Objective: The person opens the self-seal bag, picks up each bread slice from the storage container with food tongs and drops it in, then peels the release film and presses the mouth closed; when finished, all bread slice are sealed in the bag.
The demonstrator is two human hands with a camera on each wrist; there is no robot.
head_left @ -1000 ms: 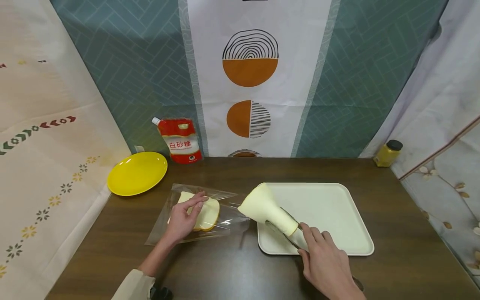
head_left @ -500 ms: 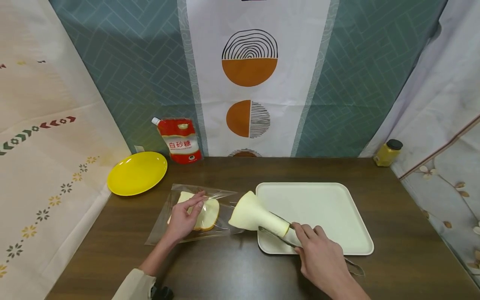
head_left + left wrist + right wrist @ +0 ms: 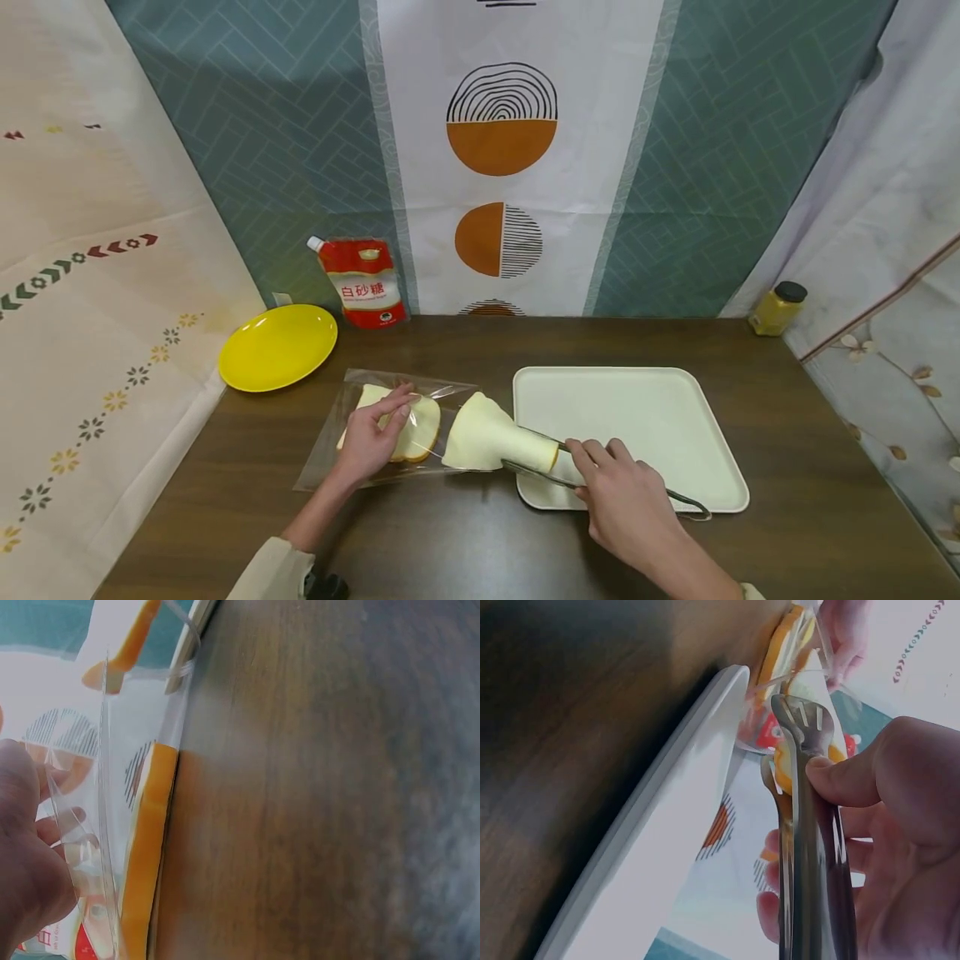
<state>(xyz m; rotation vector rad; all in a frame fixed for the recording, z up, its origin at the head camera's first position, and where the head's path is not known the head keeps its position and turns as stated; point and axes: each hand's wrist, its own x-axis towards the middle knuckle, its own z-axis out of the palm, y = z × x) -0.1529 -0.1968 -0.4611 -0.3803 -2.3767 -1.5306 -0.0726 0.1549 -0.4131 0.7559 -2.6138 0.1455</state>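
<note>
My left hand [image 3: 375,433] pinches the upper film of a clear plastic bag [image 3: 322,462], lifting it off the bread slice [image 3: 423,425] that lies inside. In the left wrist view the slice's orange crust [image 3: 148,855] shows edge-on below the raised film. My right hand [image 3: 626,500] grips metal tongs [image 3: 543,477]. Their tips squeeze a second bread slice [image 3: 480,437], folded into a cone with its wide end toward the left. That wide end overlaps the bag's right-hand opening. In the right wrist view the tongs [image 3: 810,787] run under my thumb.
A white rectangular tray [image 3: 630,417] sits on the right, under the tongs. Toward the back left are a yellow plate [image 3: 277,348] and a red-and-white sugar pouch [image 3: 365,283]. A yellow jar [image 3: 777,308] with a black lid stands at the back right of the wooden table [image 3: 450,542].
My right hand has moved left with the tongs, carrying the folded slice from over the tray to the bag's opening. The left hand has stayed on the bag.
</note>
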